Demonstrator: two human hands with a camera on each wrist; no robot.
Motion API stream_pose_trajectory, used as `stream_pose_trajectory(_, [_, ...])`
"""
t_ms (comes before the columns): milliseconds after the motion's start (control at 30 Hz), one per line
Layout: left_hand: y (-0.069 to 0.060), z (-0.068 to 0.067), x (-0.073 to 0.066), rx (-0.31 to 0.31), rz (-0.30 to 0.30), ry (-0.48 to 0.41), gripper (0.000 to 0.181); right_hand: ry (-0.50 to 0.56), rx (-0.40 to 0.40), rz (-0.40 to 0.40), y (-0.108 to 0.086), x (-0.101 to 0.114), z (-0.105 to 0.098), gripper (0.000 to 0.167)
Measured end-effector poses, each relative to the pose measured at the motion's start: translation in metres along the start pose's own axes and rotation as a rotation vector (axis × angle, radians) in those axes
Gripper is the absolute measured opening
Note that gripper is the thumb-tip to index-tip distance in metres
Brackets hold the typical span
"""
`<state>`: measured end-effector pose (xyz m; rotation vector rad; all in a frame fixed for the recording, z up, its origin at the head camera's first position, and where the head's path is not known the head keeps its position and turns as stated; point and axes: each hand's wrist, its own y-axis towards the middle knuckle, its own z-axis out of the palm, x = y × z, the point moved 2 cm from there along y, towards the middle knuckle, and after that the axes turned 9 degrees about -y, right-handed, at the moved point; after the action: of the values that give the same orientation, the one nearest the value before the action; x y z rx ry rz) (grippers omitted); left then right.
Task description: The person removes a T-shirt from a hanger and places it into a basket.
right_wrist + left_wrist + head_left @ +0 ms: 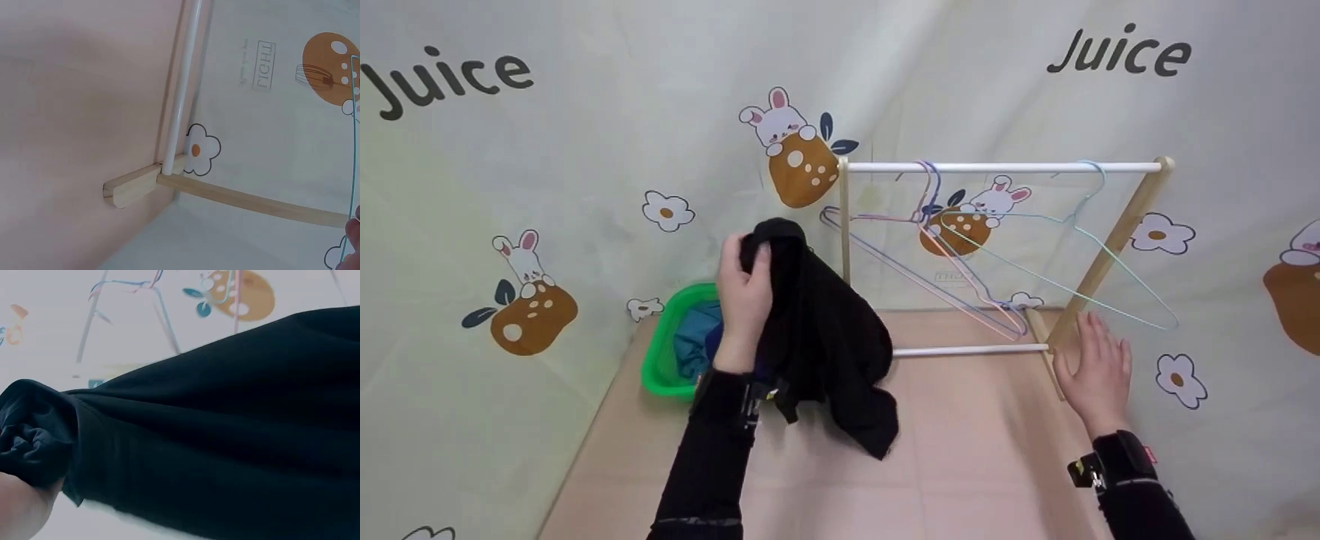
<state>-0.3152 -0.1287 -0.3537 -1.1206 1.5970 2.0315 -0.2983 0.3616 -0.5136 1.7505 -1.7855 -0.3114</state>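
My left hand (pixel 745 296) grips the gathered top of a black garment (pixel 832 322), its thumb on the near side. The cloth hangs down over the table, and in the left wrist view its folded edge and long folds fill much of the picture. What kind of garment it is, I cannot tell. On the other side, my right hand (pixel 1096 375) is raised with straight fingers beside the wooden right post (pixel 1102 270) of a small rack. Just above its fingertips hangs a turquoise hanger (pixel 1075 223); whether they touch is unclear.
A pink and a purple hanger (pixel 919 218) hang together from the rack's white top bar (pixel 997 168). Left of the garment stands a green basket (pixel 655 367) with teal cloth (pixel 696 337) inside. The pink table (pixel 960 450) meets a printed curtain behind.
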Motion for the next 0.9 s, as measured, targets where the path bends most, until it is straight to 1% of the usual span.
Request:
stream_pose_trajectory(133, [0.021,-0.008,-0.013,-0.048,0.094,-0.032,0.017,-0.003,0.013,0.003,-0.003,-0.002,0.003,0.067])
stream_pose_trajectory(167, [0.028,-0.01,-0.013,-0.053,0.123,-0.037,0.018,0.0,0.014,0.001,-0.003,-0.002,0.003,0.066])
stream_pose_trajectory(200, [0.034,-0.011,-0.019,-0.061,0.14,-0.039,0.018,0.002,0.017,0.001,-0.004,-0.003,0.004,0.066])
stream_pose_trajectory(267, [0.045,-0.014,-0.026,-0.07,0.168,-0.026,0.018,0.008,0.016,-0.004,-0.005,-0.004,0.006,0.064])
stream_pose_trajectory(367, [0.059,-0.019,-0.033,-0.091,0.205,-0.021,0.018,0.02,0.021,-0.012,-0.008,-0.005,0.008,0.063])
stream_pose_trajectory(467, [0.07,-0.024,-0.037,-0.112,0.24,-0.019,0.018,0.024,0.038,-0.019,-0.01,-0.007,0.01,0.063])
stream_pose_trajectory(533, [0.075,-0.028,-0.037,-0.116,0.246,-0.007,0.018,0.022,0.054,-0.02,-0.012,-0.007,0.011,0.063])
stream_pose_trajectory(600, [0.077,-0.032,-0.033,-0.109,0.243,0.024,0.018,0.018,0.068,-0.019,-0.012,-0.007,0.012,0.064])
stream_pose_trajectory(667, [0.077,-0.036,-0.025,-0.097,0.236,0.067,0.018,0.013,0.075,-0.017,-0.013,-0.007,0.012,0.065])
stream_pose_trajectory(800, [0.07,-0.044,0.001,-0.063,0.238,0.151,0.017,0.015,0.083,-0.013,-0.014,-0.007,0.014,0.065])
stream_pose_trajectory(900, [0.057,-0.047,0.025,0.001,0.228,0.216,0.017,0.02,0.076,-0.017,-0.015,-0.007,0.015,0.066])
